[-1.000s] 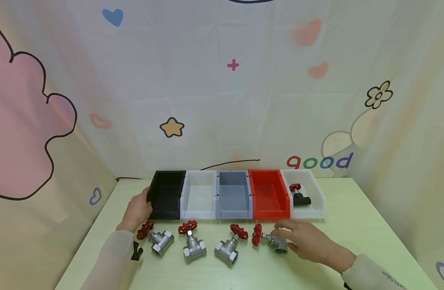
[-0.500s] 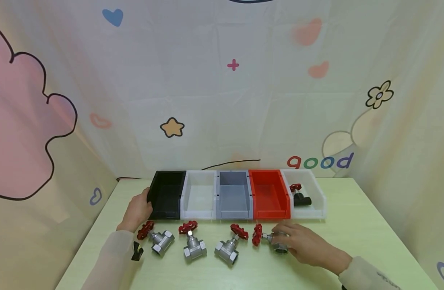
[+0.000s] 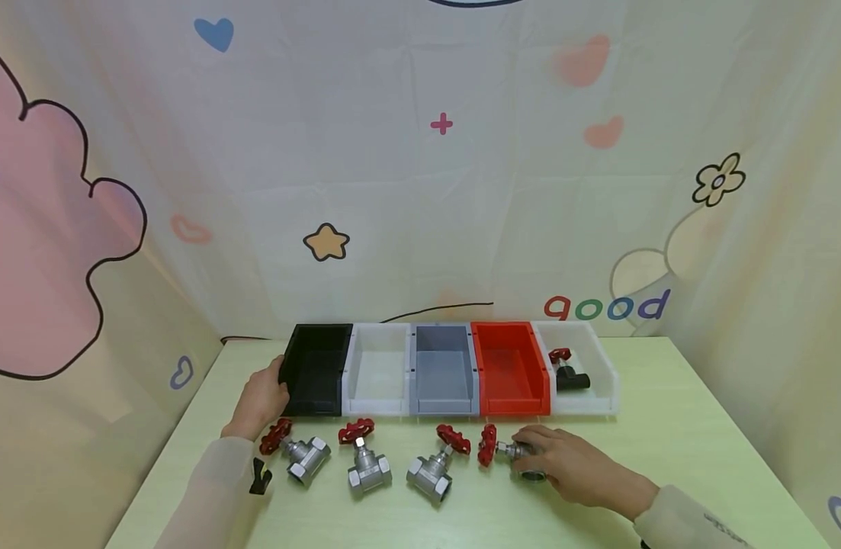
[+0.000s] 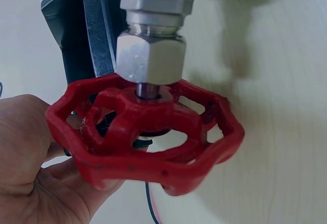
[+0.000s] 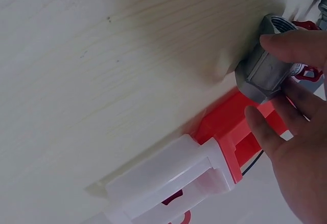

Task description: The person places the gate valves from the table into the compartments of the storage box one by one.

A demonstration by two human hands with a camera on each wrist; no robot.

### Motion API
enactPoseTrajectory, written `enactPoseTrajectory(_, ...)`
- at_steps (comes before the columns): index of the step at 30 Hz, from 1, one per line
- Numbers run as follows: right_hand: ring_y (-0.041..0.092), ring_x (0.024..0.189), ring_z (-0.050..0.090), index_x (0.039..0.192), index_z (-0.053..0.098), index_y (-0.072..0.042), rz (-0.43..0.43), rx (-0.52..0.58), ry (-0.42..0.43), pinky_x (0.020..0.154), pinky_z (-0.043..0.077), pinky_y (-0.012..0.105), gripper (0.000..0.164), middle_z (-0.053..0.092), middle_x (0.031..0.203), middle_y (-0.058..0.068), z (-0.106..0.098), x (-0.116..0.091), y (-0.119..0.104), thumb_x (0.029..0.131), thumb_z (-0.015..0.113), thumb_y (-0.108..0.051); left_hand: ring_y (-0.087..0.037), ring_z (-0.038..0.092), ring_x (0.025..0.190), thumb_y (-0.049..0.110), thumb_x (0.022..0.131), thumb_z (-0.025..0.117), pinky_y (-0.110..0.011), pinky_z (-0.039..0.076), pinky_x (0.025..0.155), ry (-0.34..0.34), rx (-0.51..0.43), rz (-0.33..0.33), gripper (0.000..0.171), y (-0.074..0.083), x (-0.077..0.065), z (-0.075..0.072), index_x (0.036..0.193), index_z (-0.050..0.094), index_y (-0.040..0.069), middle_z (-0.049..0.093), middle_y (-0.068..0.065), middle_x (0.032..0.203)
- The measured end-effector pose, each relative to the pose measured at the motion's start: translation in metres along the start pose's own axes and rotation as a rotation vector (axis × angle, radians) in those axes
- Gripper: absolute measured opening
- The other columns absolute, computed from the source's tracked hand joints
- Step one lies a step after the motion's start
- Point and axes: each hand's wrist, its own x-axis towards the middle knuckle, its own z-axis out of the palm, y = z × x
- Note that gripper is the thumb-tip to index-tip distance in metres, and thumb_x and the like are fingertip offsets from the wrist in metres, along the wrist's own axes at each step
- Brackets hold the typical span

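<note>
My right hand [image 3: 576,467] holds the silver body of a gate valve [image 3: 516,450] with a red handwheel, at the right end of a row of valves on the table. In the right wrist view the thumb lies on one side of the valve body [image 5: 263,73], with fingers at the other side. My left hand [image 3: 257,398] grips the left wall of the black bin [image 3: 317,374]. A red handwheel [image 4: 153,137] covers part of that grip in the left wrist view. Other silver valves lie before the bins: one left [image 3: 306,459], one mid-left [image 3: 368,469], one centre [image 3: 430,474].
Right of the black bin, joined in one row, are a white bin [image 3: 377,404], a grey bin [image 3: 444,404], a red bin [image 3: 512,404] and a second white bin [image 3: 601,381]. A black valve with a red handwheel [image 3: 569,377] lies in that last one.
My right hand has shifted slightly left and settled over the rightmost valve's body, covering more of it. The left hand and the other valves stay where they were.
</note>
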Motion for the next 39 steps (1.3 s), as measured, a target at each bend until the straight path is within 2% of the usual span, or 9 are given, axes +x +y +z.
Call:
enactPoseTrajectory(8, 0.033, 0.131, 0.05, 0.117, 0.068, -0.039, -0.001, -0.007, -0.011, 0.101, 0.048, 0.052, 0.051, 0.058, 0.137, 0.007, 0.0, 0.001, -0.003, 0.081, 0.074, -0.003, -0.049, 0.059, 0.114, 0.005, 0.096, 0.048, -0.059, 0.048, 0.095, 0.003, -0.002, -0.003, 0.058, 0.0, -0.001, 0.0, 0.149, 0.028, -0.007, 0.052, -0.037, 0.134)
enactPoseTrajectory(18, 0.031, 0.128, 0.05, 0.115, 0.068, -0.04, 0.0, -0.006, -0.029, 0.101, 0.049, 0.051, 0.049, 0.058, 0.134, 0.005, 0.0, 0.004, -0.004, 0.081, 0.074, -0.004, -0.048, 0.06, 0.113, 0.004, 0.096, 0.048, -0.059, 0.048, 0.095, 0.002, -0.008, -0.005, 0.059, -0.001, 0.0, 0.001, 0.149, 0.028, -0.007, 0.052, -0.037, 0.134)
enactPoseTrajectory(24, 0.028, 0.126, 0.049, 0.112, 0.068, -0.042, 0.015, -0.013, -0.031, 0.104, 0.045, 0.053, 0.047, 0.056, 0.132, 0.002, 0.006, 0.004, -0.003, 0.082, 0.074, -0.006, -0.046, 0.063, 0.107, 0.004, 0.095, 0.049, -0.058, 0.05, 0.092, 0.007, -0.007, 0.006, 0.059, -0.002, 0.001, 0.002, 0.149, 0.028, -0.008, 0.054, -0.037, 0.131)
enactPoseTrajectory(29, 0.026, 0.123, 0.05, 0.109, 0.068, -0.041, -0.012, -0.019, -0.011, 0.103, 0.048, 0.047, 0.046, 0.056, 0.129, 0.002, 0.009, 0.005, -0.001, 0.082, 0.075, -0.005, -0.045, 0.065, 0.101, 0.005, 0.095, 0.049, -0.057, 0.051, 0.089, 0.014, 0.002, 0.01, 0.059, -0.003, 0.001, 0.003, 0.149, 0.029, -0.008, 0.056, -0.037, 0.128)
enactPoseTrajectory(35, 0.025, 0.12, 0.05, 0.108, 0.068, -0.041, -0.029, -0.009, -0.004, 0.101, 0.05, 0.045, 0.048, 0.056, 0.127, 0.002, 0.009, 0.006, -0.002, 0.079, 0.076, -0.003, -0.034, 0.068, 0.08, 0.005, 0.095, 0.05, -0.052, 0.054, 0.08, 0.012, 0.005, 0.009, 0.059, -0.003, 0.002, 0.002, 0.149, 0.029, -0.007, 0.059, -0.037, 0.124)
enactPoseTrajectory(39, 0.024, 0.119, 0.05, 0.108, 0.068, -0.042, -0.026, -0.01, -0.011, 0.1, 0.051, 0.043, 0.05, 0.057, 0.125, 0.002, 0.009, 0.008, -0.003, 0.079, 0.077, -0.002, -0.037, 0.068, 0.086, 0.005, 0.096, 0.049, -0.053, 0.053, 0.082, 0.012, 0.001, 0.009, 0.059, -0.002, 0.001, 0.002, 0.149, 0.028, -0.008, 0.058, -0.037, 0.125)
